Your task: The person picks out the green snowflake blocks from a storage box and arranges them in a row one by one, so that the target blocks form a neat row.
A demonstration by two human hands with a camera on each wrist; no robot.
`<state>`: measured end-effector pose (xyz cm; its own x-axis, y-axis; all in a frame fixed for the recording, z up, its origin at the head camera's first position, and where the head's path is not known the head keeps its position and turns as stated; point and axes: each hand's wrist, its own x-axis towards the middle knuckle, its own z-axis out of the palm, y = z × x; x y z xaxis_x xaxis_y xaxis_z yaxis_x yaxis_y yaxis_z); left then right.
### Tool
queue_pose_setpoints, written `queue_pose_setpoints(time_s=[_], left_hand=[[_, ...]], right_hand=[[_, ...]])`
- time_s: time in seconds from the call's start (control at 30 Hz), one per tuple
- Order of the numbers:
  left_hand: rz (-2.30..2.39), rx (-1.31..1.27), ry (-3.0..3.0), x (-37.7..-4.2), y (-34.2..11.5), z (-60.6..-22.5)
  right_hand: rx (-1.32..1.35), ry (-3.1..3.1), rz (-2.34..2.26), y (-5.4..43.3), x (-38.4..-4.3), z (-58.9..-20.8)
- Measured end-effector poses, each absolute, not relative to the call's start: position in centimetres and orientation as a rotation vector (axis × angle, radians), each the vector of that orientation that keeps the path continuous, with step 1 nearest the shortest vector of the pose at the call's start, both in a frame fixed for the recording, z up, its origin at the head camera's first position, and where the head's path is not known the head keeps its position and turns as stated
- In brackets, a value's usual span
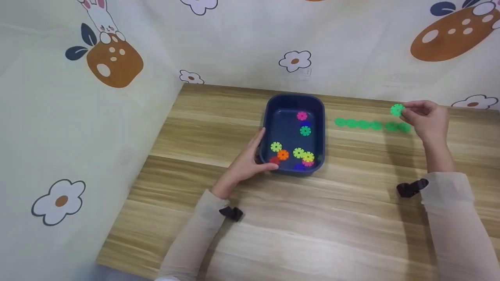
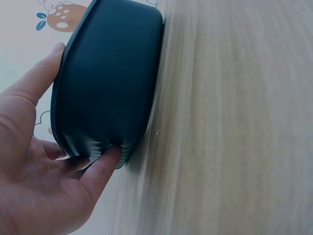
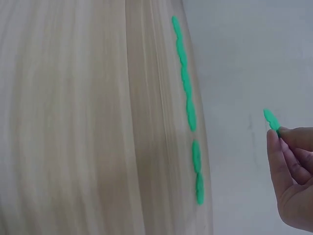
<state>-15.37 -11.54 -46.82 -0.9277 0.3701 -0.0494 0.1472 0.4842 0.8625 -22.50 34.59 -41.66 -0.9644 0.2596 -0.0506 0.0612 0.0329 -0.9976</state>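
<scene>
My left hand (image 1: 247,160) grips the near left corner of a dark blue plastic tub (image 1: 285,130), thumb at the near rim and fingers along the left side. The left wrist view shows the tub's outer wall (image 2: 110,73) with fingers bent against it. Between thumb and fingertips, my right hand (image 1: 433,121) pinches a green notched plastic disc (image 1: 397,110), held above the table. Below it lies a row of green discs (image 1: 363,124), with a small gap towards its right end. In the right wrist view the pinched disc (image 3: 271,121) is seen nearly edge-on.
Inside the tub lie several loose discs, among them a pink disc (image 1: 302,116), a darker green disc (image 1: 305,131) and an orange disc (image 1: 283,155). The wooden table (image 1: 336,218) meets a patterned wall covering (image 1: 242,43) at its back and left edges.
</scene>
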Motion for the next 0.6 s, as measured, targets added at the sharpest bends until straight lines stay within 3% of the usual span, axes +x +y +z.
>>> queue_pose_setpoints(time_s=[0.37,0.6], left_hand=[[1.415,0.455,2.517,-15.5,-11.5,-47.1],[1.442,0.444,2.499,-15.4,-11.5,-47.1]], right_hand=[[-0.569,-2.117,2.039,38.3,-22.3,-43.4],[-0.726,-2.412,1.749,40.2,-22.6,-44.6]])
